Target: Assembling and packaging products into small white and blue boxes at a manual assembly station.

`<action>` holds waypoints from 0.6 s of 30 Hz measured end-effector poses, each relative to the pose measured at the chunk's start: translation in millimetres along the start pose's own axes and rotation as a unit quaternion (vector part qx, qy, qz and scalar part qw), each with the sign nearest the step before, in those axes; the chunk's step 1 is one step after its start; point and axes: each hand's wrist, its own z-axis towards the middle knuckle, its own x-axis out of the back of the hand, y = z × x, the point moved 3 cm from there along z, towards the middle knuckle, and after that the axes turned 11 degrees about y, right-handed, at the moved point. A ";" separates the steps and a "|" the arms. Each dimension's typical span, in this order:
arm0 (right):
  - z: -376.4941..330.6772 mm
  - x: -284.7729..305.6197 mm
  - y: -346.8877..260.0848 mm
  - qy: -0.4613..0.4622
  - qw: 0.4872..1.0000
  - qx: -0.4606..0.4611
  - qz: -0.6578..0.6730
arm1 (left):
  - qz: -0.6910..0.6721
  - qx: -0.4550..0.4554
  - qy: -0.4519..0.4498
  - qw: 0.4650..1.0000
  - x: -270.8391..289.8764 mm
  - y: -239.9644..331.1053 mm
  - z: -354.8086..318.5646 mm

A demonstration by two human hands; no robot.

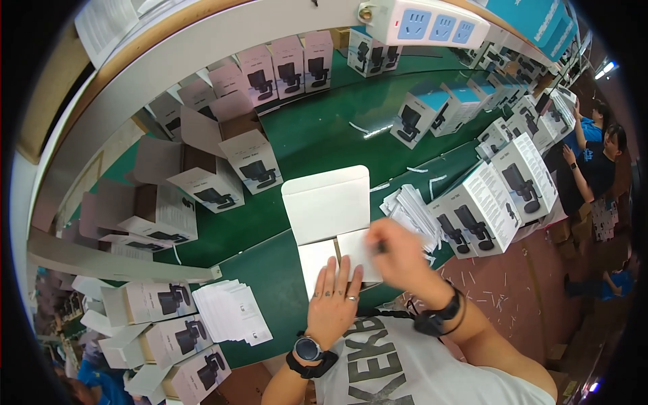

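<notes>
A white carton stands on the green bench right in front of me, its wide lid flap raised away from me. Two smaller flaps lie folded in over the top, with a narrow gap between them. My left hand rests flat near the gap, fingers stretched out over the flaps. Above the right-hand flap, my right hand is closed and smeared by motion. Something small and dark shows at its fingers, too blurred to name. The carton's contents are hidden.
Loose white papers lie at the left, folded leaflets at the right. Open printed cartons stand at the left, and printed boxes at the right. A power strip hangs above. Co-workers are at the far right.
</notes>
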 end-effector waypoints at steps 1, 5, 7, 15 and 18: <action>1.3 20.5 18.2 -0.029 0.995 -0.057 -0.082 | 0.006 -0.009 0.023 1.000 4.3 -3.0 3.8; -14.7 56.1 92.5 -0.056 0.987 -0.026 -0.147 | -0.010 -0.022 -0.006 1.000 10.8 -8.7 13.4; -12.6 47.8 95.9 -0.060 0.990 0.018 -0.130 | -0.002 -0.025 -0.019 1.000 12.3 -8.7 11.2; 15.5 31.9 40.7 -0.139 0.862 -0.313 0.374 | -0.120 0.044 -0.051 0.990 31.4 -15.2 17.2; -19.2 32.7 36.7 -0.200 0.912 -0.198 0.297 | -0.265 0.078 -0.063 0.959 27.4 -34.2 0.8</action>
